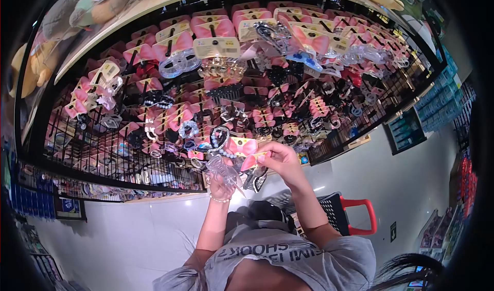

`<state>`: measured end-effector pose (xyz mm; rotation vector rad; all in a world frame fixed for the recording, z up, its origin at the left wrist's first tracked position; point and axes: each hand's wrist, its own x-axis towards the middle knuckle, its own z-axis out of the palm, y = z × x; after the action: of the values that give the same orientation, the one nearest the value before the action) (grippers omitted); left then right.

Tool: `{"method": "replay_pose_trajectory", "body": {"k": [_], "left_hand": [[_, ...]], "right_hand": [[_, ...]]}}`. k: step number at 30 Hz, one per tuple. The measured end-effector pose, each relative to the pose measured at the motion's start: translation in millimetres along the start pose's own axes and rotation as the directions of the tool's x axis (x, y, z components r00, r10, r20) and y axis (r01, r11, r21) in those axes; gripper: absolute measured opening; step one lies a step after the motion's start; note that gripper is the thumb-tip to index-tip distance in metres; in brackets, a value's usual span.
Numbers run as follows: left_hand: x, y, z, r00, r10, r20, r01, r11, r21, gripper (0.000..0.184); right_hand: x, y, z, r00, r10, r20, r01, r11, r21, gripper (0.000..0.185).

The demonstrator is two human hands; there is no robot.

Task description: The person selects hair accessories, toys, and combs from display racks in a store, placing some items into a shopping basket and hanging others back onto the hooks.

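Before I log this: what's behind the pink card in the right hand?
A second card shows past the upper edge of the pink card in the right hand. Whatever lies directly behind is covered.

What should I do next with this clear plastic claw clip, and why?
Perhaps tilt the pink bow-shaped card toward you for a closer look: your right hand pinches its edge while your left hand holds the clear plastic claw clip.

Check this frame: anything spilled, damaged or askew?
Nothing stands out. Hair accessories hang densely on the rack, and no spill shows on the floor. The left grip holds a clear claw clip, the right grip a pink card. Fine damage: can't tell.
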<state>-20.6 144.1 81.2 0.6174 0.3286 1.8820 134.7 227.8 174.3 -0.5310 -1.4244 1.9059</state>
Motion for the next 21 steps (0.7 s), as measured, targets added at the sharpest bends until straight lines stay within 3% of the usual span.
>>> {"method": "replay_pose_trajectory", "body": {"k": [3,7,9,10,13,14,17,18,21], "left_hand": [[-13.4,10.4,-6.0,1.0,-0.001,-0.031,0.004,0.997,0.077,0.051],[-26.4,42.0,6.1,0.972,0.158,-0.173,-0.116,0.966,0.232,0.06],[-38.7,57.9,5.0,0.96,0.227,-0.162,-0.162,0.927,0.337,0.061],[-50.8,72.9,-0.5,0.972,0.165,-0.165,-0.095,0.927,0.364,0.062],[-81.9,102.5,-7.0,0.941,0.237,-0.241,-0.153,0.935,0.32,0.062],[-91.0,108.9,-11.0,0.911,0.321,-0.26,-0.215,0.906,0.364,0.065],[-130.9,130.6,-24.1,0.913,0.344,-0.22,-0.215,0.863,0.457,0.054],[-137.2,131.1,-22.9,0.83,0.472,-0.299,-0.26,0.8,0.541,0.065],[-162.1,135.3,-25.1,0.834,0.441,-0.331,-0.243,0.833,0.497,0.061]], "right_hand": [[-2.5,3.8,7.2,0.998,0.028,0.054,-0.027,0.999,-0.027,0.011],[1.1,5.2,29.9,0.984,-0.021,0.177,0.024,1.0,-0.013,0.01],[5.0,3.5,38.0,0.961,-0.002,0.278,0.037,0.992,-0.121,0.009],[6.8,2.2,43.7,0.962,-0.007,0.273,0.04,0.993,-0.115,0.009],[18.3,8.1,59.6,0.987,-0.066,0.147,0.071,0.997,-0.029,0.009],[26.6,10.6,66.9,0.984,-0.094,0.152,0.102,0.994,-0.043,0.012],[45.3,13.8,102.1,0.991,-0.102,0.086,0.111,0.989,-0.095,0.019],[54.7,16.0,116.4,0.991,-0.098,0.094,0.107,0.989,-0.104,0.02],[93.3,28.9,170.7,0.974,-0.195,0.115,0.207,0.972,-0.108,0.018]]}}
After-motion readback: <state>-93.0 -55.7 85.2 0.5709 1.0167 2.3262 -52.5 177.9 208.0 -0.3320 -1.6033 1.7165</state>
